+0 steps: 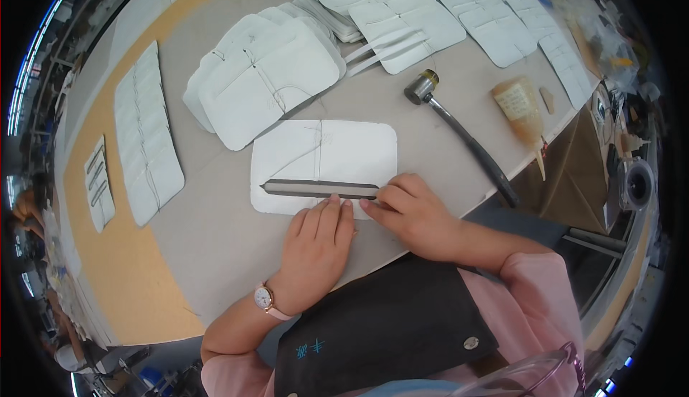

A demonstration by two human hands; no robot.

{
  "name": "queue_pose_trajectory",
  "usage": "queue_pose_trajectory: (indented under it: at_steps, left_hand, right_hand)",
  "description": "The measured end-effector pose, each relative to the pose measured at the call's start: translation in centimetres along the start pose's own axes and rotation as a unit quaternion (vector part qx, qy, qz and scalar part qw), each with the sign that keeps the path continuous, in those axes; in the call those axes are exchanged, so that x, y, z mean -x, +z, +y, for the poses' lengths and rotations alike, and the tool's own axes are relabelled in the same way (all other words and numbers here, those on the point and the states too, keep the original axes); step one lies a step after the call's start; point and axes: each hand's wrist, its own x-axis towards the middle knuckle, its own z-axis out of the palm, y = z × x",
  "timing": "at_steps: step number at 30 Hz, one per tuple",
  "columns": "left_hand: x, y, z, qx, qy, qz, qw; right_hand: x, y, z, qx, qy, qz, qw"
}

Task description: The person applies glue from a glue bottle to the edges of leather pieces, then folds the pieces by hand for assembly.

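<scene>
A white rounded-corner panel [355, 149] lies flat before me, with a seam and loose thread across it. Along its lower part runs a long dark-edged slot or frame [301, 182] with a greyish middle and a pointed left end. My left hand [322, 235] lies palm down, its fingertips resting on the frame's lower edge and holding nothing visible. At the frame's right end, my right hand [414, 211] has its thumb and curled fingers pinched on the dark edge. Its fingers hide that end.
Stacked white panels [274, 74] overlap the work panel's upper left; more white panels [409, 26] lie behind. A mallet [457, 122] with a dark handle overhangs the table edge at right, near a cone-shaped glue bag [517, 106]. White pieces [145, 144] lie left.
</scene>
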Motion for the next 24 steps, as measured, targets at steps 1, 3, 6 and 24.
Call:
queue_pose_trajectory:
  at_steps: [1, 3, 6, 24]
  left_hand:
    - [0.0, 0.0, 0.0, -0.001, 0.004, 0.005, 1.0]
    - [0.2, 0.1, 0.0, -0.016, 0.013, 0.002, 1.0]
    - [0.2, -0.2, -0.2, -0.011, 0.029, 0.002, 1.0]
    - [1.6, -1.9, -4.1, 0.138, -0.101, 0.132, 0.976]
  right_hand:
    - [0.1, 0.0, 0.2, -0.02, -0.009, -0.007, 1.0]
    - [0.3, -0.4, 0.7, -0.047, 0.001, -0.005, 0.999]
    - [1.0, -0.7, 1.1, -0.054, 0.03, 0.0, 0.998]
    - [3.7, -15.1, 11.6, 0.023, 0.463, 0.059, 0.884]
